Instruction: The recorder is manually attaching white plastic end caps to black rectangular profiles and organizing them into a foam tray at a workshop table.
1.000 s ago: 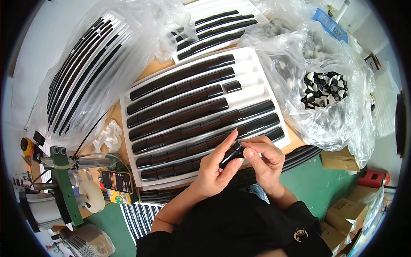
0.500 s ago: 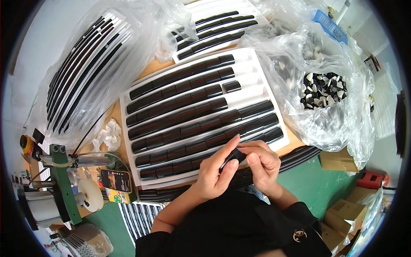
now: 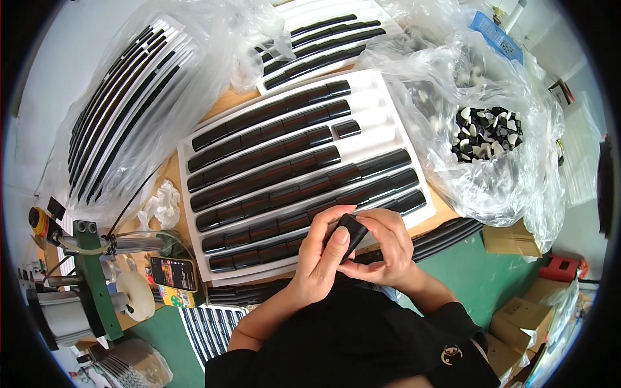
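A phone (image 3: 173,273) lies beside a tape roll (image 3: 134,295) and green stand (image 3: 96,284).

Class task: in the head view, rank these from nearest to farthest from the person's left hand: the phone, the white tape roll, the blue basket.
Measured from the left hand:
1. Phone, lying to its left by the white tray's lower corner.
2. White tape roll, farther left, beside the green stand.
3. Blue basket, far off at the upper right.
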A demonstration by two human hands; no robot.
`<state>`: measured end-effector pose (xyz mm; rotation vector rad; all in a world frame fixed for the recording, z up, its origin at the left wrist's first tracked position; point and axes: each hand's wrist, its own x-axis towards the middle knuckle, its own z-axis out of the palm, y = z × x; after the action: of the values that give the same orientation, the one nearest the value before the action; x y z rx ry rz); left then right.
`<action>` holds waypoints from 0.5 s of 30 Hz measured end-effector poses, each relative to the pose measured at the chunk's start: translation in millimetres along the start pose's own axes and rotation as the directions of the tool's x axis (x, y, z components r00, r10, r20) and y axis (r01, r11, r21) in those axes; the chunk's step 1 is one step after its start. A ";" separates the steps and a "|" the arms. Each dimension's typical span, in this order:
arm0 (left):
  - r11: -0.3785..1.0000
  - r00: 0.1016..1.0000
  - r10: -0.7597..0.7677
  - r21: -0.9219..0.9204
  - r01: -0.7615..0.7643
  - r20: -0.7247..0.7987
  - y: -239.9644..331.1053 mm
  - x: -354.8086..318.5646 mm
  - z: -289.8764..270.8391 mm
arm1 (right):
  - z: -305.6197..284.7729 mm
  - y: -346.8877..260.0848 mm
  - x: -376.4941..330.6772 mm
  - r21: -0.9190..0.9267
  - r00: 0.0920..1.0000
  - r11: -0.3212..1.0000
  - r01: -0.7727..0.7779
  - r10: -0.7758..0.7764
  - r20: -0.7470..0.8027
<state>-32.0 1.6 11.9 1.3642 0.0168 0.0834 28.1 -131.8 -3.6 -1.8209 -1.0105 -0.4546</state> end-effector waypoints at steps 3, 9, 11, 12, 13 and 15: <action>1.000 1.000 -0.019 -0.015 0.019 -0.013 -4.9 5.0 1.8 | -2.5 4.8 -0.9 -0.024 1.000 0.999 -0.021 0.021 0.010; 0.999 0.999 0.025 -0.048 -0.023 0.045 -20.9 21.2 -5.7 | -7.4 24.8 6.4 -0.076 0.997 0.997 -0.017 0.023 0.079; 0.996 0.992 0.086 -0.020 -0.084 0.095 -20.0 27.7 -10.6 | -11.1 26.2 9.7 -0.081 0.995 0.996 -0.040 0.047 0.083; 0.989 0.980 0.143 0.006 -0.145 0.138 -19.9 32.2 -11.3 | -12.4 30.8 11.4 -0.090 0.996 0.995 -0.038 0.046 0.079; 0.961 0.967 0.255 0.103 -0.256 0.020 -27.0 37.2 -11.0 | -11.4 39.4 13.3 -0.142 0.994 0.985 -0.101 0.105 0.019; 0.848 0.966 0.257 0.468 -0.247 0.044 -25.2 54.6 -21.1 | -15.3 66.3 16.9 -0.340 0.968 0.908 -0.246 0.215 -0.127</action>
<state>22.4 20.8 -15.1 1.8505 -0.1353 0.3330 93.0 -150.2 -22.7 -2.1909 -0.6699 -0.5928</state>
